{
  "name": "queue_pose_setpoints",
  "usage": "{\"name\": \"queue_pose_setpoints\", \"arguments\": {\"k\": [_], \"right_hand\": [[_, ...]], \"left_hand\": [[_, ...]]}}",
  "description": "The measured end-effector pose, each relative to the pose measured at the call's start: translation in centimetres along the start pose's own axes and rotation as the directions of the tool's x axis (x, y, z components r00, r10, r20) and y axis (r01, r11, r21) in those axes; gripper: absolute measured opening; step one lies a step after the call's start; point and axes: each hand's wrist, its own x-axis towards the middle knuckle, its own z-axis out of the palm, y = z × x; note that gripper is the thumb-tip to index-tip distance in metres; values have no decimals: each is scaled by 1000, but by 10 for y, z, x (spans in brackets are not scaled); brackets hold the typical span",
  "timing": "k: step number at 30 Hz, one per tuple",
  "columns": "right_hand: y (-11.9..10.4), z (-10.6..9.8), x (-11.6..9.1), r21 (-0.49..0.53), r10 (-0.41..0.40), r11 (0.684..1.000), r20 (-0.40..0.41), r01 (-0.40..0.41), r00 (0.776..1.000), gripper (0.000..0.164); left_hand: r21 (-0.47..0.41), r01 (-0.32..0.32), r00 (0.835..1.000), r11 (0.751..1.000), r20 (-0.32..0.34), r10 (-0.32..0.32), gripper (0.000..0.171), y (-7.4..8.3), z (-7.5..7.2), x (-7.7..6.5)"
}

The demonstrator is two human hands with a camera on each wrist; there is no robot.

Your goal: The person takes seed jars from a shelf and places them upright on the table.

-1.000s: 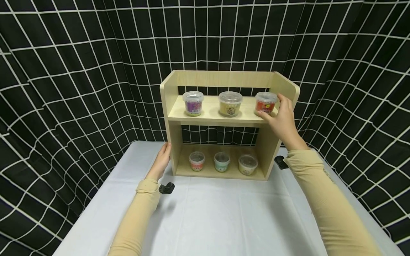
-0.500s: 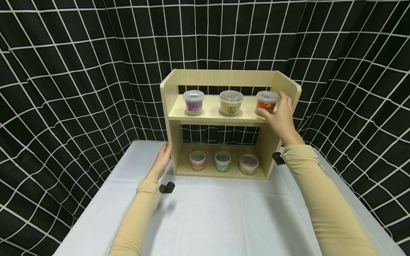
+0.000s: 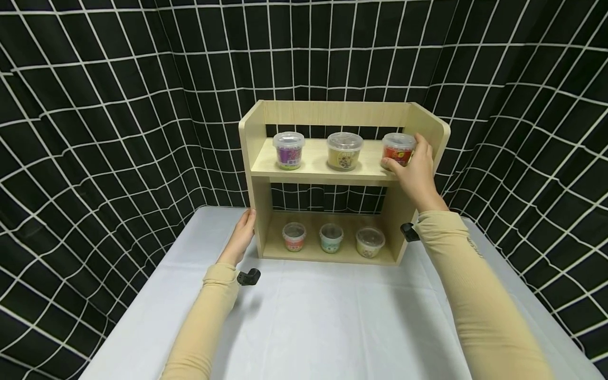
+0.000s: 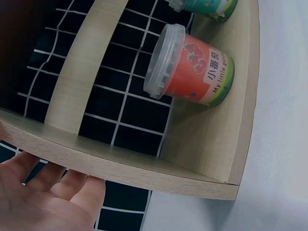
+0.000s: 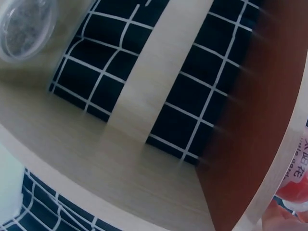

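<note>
My right hand (image 3: pixel 419 177) holds a lidded plastic cup with a red label (image 3: pixel 398 149), its thumb at the front and fingers at the right side. The cup stands at the right end of the upper shelf of a pale wooden rack (image 3: pixel 328 178). In the right wrist view only a slice of this red cup (image 5: pixel 296 178) shows at the edge. My left hand (image 3: pixel 240 237) rests along the outside of the rack's left side panel (image 4: pixel 120 166), fingers extended. On the same upper shelf stand a purple-labelled cup (image 3: pixel 288 152) and a wider yellow-labelled cup (image 3: pixel 344 153).
On the lower shelf are a cup with an orange-red label (image 3: pixel 294 238), a green one (image 3: pixel 331 239) and a pale yellow one (image 3: pixel 370 243). The rack stands on a white-covered table (image 3: pixel 313 316). Black cloth with a white grid (image 3: pixel 332 63) surrounds it.
My right wrist and forearm have shifted a little left while the hand stays at the red-labelled cup. The rack sits slightly higher in view. The left hand keeps its place on the panel.
</note>
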Motion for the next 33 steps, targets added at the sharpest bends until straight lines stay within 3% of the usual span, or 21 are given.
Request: {"name": "queue_pose_setpoints", "arguments": {"k": [9, 19, 33], "right_hand": [[2, 3, 0, 22, 20, 1000, -24, -19, 1000, 86], [1, 5, 0, 31, 27, 999, -37, -25, 999, 84], [1, 6, 0, 181, -94, 974, -211, 134, 973, 79]], "left_hand": [[-53, 16, 1000, 998, 17, -15, 59, 19, 4, -13], [-13, 12, 1000, 1000, -9, -12, 71, -1, 1, 1], [21, 20, 1000, 1000, -22, -19, 72, 0, 0, 2]]}}
